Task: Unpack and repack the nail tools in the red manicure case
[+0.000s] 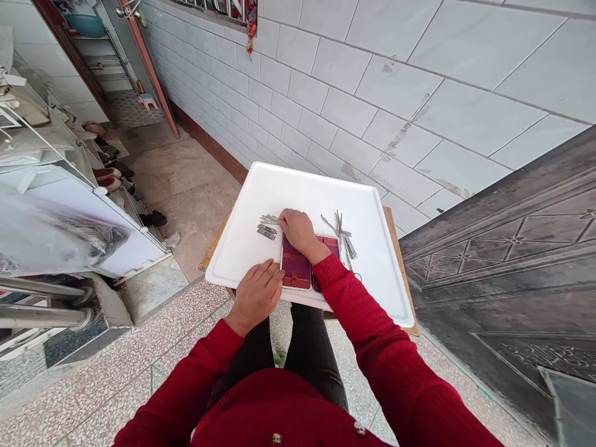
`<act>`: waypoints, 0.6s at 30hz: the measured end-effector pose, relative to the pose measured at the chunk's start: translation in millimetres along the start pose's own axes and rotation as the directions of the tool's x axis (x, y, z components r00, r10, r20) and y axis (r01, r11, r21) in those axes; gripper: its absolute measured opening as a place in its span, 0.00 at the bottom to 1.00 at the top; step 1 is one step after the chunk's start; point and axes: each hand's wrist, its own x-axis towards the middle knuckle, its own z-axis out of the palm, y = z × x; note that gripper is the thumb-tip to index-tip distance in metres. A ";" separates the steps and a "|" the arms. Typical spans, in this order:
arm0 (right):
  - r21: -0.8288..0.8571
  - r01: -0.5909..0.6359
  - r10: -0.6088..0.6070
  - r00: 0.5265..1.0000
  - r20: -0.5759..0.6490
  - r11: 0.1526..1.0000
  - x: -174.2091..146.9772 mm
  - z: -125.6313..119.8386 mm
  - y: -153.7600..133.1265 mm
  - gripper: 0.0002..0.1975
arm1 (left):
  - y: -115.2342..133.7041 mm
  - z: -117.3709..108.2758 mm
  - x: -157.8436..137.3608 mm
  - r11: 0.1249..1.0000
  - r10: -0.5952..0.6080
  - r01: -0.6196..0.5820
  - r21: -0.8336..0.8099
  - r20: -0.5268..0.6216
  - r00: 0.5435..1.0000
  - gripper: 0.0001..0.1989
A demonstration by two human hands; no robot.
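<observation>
On a white tray (242, 205) lies an open red case (297, 277) with a purple lining and a row of small loops. My left hand (258, 287) lies flat at the case's left edge, its fingertips touching the rim and holding nothing. Reaching across the case, my right hand (298, 230) has its fingers curled and pressed together beside some slim metal tools (269, 219). Whatever is between those fingers is hidden. Nail clippers (267, 232) lie just below the slim tools. Right of the case is a loose pile of metal grooming tools (343, 233), partly behind my right forearm.
The tray rests on a wooden board (390, 223) against a tiled wall (307, 105). A dark panelled door (503, 261) stands at the right. Left are a cluttered rack (69, 211), shoes (109, 177) and a doorway with a small stool (148, 101).
</observation>
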 end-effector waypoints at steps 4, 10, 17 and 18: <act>0.028 0.013 -0.013 1.000 0.018 1.000 0.5 -0.2 -1.0 0.11 | 0.1 0.5 -0.6 1.000 -0.012 0.012 -0.010 0.010 1.000 0.15; 0.082 0.056 -0.060 0.997 0.048 0.995 -1.1 1.1 0.1 0.15 | 0.6 -0.8 -0.3 1.000 -0.010 0.010 -0.012 0.010 1.000 0.15; 0.075 0.095 -0.097 0.995 0.022 0.993 -1.6 6.7 4.1 0.16 | 1.7 -2.8 1.3 1.000 0.002 -0.002 0.006 -0.010 1.000 0.13; 0.072 0.097 -0.099 0.995 0.020 0.993 -1.7 6.7 4.4 0.16 | 1.7 -2.7 1.2 1.000 -0.001 0.001 0.003 -0.005 1.000 0.13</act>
